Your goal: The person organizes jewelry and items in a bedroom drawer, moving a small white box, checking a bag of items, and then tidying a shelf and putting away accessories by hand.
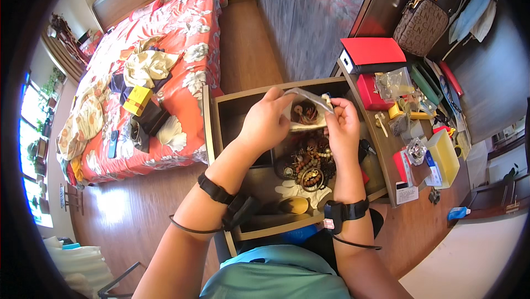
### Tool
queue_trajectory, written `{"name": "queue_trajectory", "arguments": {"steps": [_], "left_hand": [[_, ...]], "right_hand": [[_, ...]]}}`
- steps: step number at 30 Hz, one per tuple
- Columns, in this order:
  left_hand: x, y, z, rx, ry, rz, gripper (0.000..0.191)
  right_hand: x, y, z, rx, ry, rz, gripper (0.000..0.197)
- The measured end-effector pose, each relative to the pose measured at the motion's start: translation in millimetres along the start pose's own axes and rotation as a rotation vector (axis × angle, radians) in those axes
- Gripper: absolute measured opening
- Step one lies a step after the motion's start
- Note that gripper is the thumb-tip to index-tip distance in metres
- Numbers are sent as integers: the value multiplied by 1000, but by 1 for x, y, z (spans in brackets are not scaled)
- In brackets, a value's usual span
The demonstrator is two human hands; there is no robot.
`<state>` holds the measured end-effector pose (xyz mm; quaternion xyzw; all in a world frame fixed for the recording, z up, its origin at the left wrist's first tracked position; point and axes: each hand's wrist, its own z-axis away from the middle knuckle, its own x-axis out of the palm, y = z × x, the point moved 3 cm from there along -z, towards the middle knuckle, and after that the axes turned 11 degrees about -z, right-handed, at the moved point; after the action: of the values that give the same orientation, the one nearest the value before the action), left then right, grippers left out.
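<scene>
My left hand [265, 123] and my right hand [345, 121] grip opposite sides of a small pale pouch [308, 126], holding its mouth apart. Inside it I can make out thin reddish cords or strings. Both hands are above a pulled-out wooden drawer [279, 230]. Below the pouch, a heap of beaded bracelets [306, 162] fills part of the drawer, with a gold-coloured bangle [312, 179] on top. A white cloth or glove [286, 189] lies under the beads. Nearer me rests a yellowish rounded object [294, 205], its exact kind unclear.
Right of the drawer, a cluttered dresser top [374, 150] holds a red box [370, 92], a pale yellow open box [443, 158] and plastic bags. A patterned handbag [422, 25] stands behind. On the left, a bed [190, 116] bears clothes, a yellow box [137, 100] and a phone [112, 143].
</scene>
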<state>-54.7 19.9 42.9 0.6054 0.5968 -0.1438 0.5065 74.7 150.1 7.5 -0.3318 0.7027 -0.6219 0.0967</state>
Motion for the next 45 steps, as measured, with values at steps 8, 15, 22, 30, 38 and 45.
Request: {"name": "queue_trajectory", "arguments": {"steps": [8, 15, 22, 30, 38, 45], "left_hand": [[2, -7, 1, 32, -80, 34, 51], [7, -11, 2, 16, -149, 79, 59], [5, -14, 0, -9, -177, 97, 59], [8, -18, 1, -6, -159, 137, 61], [8, -22, 1, -76, -166, 159, 60], [11, -26, 0, -104, -156, 174, 61]], "right_hand": [[-11, 13, -1, 59, -87, 120, 24], [-12, 13, 0, 52, -20, 160, 17], [-10, 12, 1, 28, -3, 148, 14], [-9, 12, 2, 55, -37, 157, 13], [-7, 11, 5, 220, -143, 222, 14], [-13, 33, 24, 258, -767, 876, 15]]}}
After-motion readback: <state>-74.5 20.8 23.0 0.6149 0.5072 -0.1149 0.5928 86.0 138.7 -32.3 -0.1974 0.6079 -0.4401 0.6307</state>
